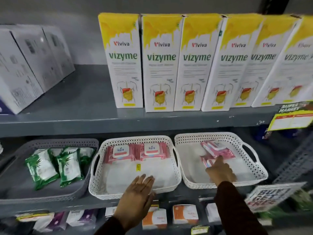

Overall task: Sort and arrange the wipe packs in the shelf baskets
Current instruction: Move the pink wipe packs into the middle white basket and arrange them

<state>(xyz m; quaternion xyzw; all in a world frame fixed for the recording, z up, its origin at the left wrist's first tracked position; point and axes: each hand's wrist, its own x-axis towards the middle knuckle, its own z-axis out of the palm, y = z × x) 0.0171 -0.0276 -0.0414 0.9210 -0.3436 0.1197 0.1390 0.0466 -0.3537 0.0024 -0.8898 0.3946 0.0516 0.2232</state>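
Right hand index finger extended, touching pink wipe packs in right white basket, gripping nothing. Left hand fingers spread flat, open, over front rim of middle white basket; two pink Kara packs at its back. Green packs in grey basket, left. Vizyme boxes on shelf above.
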